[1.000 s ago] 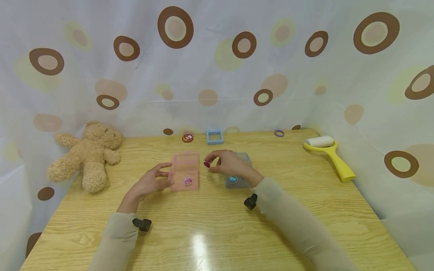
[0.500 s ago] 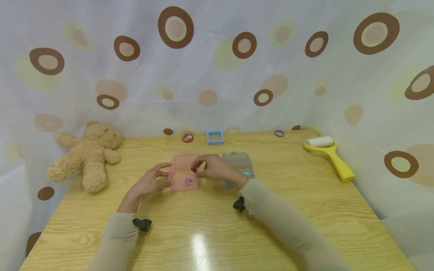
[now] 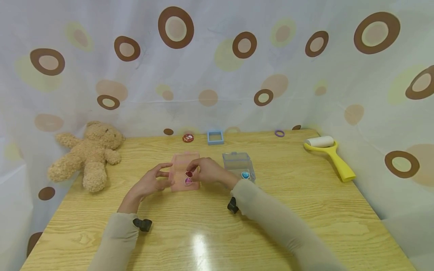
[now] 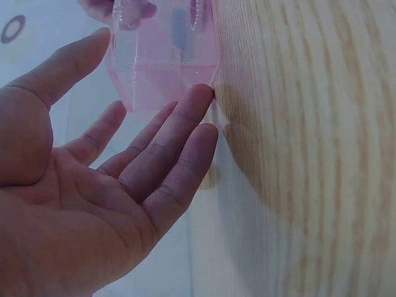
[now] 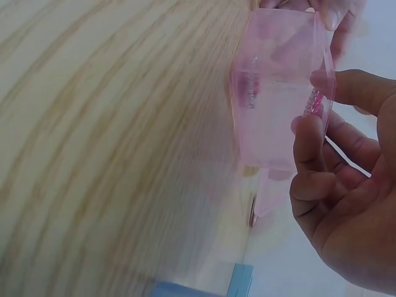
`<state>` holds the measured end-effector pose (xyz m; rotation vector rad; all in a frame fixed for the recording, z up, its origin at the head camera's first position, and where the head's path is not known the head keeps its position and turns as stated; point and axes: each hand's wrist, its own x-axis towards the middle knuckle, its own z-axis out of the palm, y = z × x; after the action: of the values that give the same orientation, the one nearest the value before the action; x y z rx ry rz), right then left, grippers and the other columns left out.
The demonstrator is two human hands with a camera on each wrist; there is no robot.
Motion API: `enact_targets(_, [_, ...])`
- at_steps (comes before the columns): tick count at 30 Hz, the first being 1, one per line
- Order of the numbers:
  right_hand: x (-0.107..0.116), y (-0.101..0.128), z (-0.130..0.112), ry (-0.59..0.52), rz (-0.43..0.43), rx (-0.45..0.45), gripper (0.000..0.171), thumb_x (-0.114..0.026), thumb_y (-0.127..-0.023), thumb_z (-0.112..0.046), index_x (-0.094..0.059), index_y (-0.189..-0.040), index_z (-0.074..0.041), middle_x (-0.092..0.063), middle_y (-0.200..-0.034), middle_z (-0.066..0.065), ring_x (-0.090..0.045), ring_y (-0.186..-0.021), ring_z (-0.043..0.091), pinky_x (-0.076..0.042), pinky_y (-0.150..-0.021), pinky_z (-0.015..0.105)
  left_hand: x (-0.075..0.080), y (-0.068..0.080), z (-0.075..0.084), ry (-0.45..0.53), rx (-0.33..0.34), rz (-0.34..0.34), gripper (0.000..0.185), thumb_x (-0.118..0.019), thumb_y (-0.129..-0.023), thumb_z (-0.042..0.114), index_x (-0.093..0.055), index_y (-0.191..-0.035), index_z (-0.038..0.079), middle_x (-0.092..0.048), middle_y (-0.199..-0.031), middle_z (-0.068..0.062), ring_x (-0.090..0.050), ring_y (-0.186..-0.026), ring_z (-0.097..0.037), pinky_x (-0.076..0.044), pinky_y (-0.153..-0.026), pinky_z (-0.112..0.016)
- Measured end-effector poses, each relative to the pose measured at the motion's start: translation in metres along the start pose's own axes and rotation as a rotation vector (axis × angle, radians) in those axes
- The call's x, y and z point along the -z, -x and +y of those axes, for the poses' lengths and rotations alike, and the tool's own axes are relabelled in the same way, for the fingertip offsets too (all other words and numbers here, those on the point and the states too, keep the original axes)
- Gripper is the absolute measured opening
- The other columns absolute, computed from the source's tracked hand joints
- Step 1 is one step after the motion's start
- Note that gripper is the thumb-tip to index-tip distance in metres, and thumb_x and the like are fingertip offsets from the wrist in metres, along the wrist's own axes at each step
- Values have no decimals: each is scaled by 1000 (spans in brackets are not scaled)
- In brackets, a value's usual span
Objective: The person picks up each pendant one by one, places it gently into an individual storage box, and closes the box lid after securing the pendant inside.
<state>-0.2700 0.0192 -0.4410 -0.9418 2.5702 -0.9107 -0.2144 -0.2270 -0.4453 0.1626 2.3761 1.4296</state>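
Note:
A see-through pink box (image 3: 176,184) stands with its lid raised on the wooden table. My left hand (image 3: 152,182) is at its left side, fingers spread and relaxed, fingertips right at the wall; the left wrist view shows the palm holding nothing. Inside the box lies a pink heart-shaped gem (image 3: 188,182) with a beaded edge. My right hand (image 3: 210,171) pinches a dark red heart-shaped gem (image 3: 188,174) between thumb and finger. In the right wrist view this red gem (image 5: 314,104) is at the box's opening, with the fingertips at the rim.
To the right stands an open clear bluish box (image 3: 236,165) with a blue gem (image 3: 245,175) in it. Farther back lie a red round badge (image 3: 188,138), a blue square frame (image 3: 215,142) and a purple ring (image 3: 279,133). A teddy bear (image 3: 91,152) and yellow-handled lint roller (image 3: 333,156) flank them.
My right hand has carried the red gem leftward from between the two boxes to over the pink box, and lower. The bluish box has come into fuller view. My left hand has stayed put.

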Motion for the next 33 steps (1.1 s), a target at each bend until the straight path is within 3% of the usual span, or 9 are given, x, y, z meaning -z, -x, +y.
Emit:
enact_targets(12, [-3,-4,-2,15,-15,-28,20,-72,-87,-17,-75,-106,-18,-75,-99,-9,-65,-89,6,-48,-79,24,1,0,0,-6,-5,-2,71,-66,-97,19,-28,-157,12,-48,-144,-28,-55,-127,-40,-53,-95,-51])
enact_targets(23, [-1,-2,-4,16,-29,-62,33,-73,-89,-22,-71,-119,-10,-73,-115,1,-67,-101,16,-53,-88,31,1,-1,-1,-6,-4,-4,71,-66,-98,21,-28,-157,13,-48,-145,-28,-55,-127,-40,-53,-95,-52])
enact_targets(33, [2,1,-3,13,-10,-25,31,-73,-90,-20,-71,-118,-10,-73,-115,2,-66,-89,13,-52,-78,28,1,-1,-2,-8,-2,4,71,-66,-97,20,-29,-157,13,-49,-144,-28,-56,-126,-39,-54,-93,-50])
